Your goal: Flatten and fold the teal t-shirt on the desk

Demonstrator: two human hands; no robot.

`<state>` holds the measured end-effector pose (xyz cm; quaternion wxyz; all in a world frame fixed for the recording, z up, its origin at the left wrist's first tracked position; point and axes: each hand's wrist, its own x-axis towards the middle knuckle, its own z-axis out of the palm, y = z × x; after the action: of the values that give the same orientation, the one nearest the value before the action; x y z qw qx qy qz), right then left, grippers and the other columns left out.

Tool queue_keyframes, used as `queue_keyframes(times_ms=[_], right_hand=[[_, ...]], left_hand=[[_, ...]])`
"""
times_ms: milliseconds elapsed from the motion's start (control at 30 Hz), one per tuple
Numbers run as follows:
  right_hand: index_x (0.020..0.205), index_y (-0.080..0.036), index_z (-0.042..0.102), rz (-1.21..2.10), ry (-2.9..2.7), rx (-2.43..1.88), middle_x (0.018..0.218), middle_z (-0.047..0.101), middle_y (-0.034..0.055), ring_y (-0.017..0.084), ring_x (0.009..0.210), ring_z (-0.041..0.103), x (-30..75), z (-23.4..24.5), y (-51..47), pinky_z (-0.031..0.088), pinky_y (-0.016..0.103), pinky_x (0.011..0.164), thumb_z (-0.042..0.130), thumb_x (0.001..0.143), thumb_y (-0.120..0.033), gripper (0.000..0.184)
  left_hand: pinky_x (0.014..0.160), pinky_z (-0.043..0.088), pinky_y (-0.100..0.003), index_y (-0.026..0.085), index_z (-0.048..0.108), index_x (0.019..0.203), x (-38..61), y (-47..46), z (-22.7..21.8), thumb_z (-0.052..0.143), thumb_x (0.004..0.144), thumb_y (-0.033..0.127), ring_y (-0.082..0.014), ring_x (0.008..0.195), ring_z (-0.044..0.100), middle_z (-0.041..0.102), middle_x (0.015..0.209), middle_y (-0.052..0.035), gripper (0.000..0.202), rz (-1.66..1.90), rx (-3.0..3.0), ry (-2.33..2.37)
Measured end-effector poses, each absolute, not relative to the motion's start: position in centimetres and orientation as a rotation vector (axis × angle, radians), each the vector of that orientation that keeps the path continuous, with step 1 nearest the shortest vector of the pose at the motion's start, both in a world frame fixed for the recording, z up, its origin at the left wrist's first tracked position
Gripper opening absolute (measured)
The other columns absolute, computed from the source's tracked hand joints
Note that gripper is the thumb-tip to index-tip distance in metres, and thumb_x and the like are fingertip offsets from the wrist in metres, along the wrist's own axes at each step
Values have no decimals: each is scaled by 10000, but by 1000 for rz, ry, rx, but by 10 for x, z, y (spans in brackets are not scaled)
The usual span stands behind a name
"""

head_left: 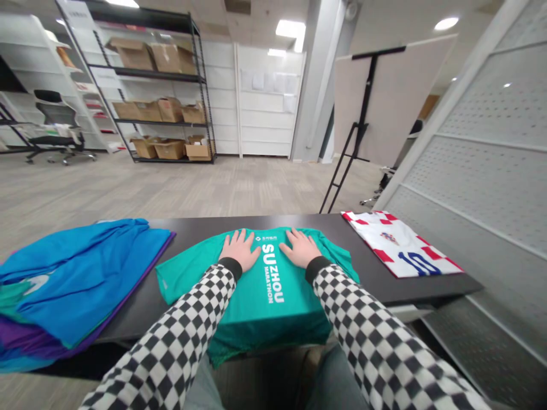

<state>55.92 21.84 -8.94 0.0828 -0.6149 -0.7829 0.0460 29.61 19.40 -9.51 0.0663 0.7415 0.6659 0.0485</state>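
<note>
A green T-shirt (252,290) with white "SUZHOU MARATHON" lettering lies spread across the dark table, its lower part hanging over the near edge. My left hand (240,249) rests flat on it, left of the lettering, fingers spread and pointing away from me. On the other side of the print, my right hand (301,248) also lies flat with its fingers apart. Neither hand grips the cloth. One sleeve of the shirt reaches out to the left; the other, at the right, is partly hidden behind my right forearm.
Blue and purple garments (81,273) are heaped at the table's left end. A folded white and red checked jersey (399,245) with a blue 10 lies at the right. Beyond the table (192,225) stand a board on an easel (361,125) and a shelf rack (158,73) with cardboard boxes.
</note>
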Motion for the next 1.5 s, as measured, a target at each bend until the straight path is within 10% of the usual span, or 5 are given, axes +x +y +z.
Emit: queue_keyframes(times_ms=[233, 1500], right_hand=[[1835, -206, 255, 239, -2344, -1927, 1909, 159, 109, 355, 1763, 143, 558, -116, 230, 100, 647, 1397, 263, 1099, -812, 953], [1831, -196, 266, 283, -2320, -1910, 1909, 155, 123, 360, 1761, 142, 555, -113, 306, 77, 669, 1391, 257, 1086, -816, 969]], left_hand=[[1415, 115, -654, 274, 307, 1830, 280, 211, -104, 267, 1084, 774, -384, 1772, 159, 177, 1911, -102, 899, 119, 2266, 1953], [1412, 119, -648, 278, 290, 1832, 280, 285, -105, 226, 1074, 788, -364, 1773, 157, 164, 1917, -95, 916, 107, 2255, 1993]])
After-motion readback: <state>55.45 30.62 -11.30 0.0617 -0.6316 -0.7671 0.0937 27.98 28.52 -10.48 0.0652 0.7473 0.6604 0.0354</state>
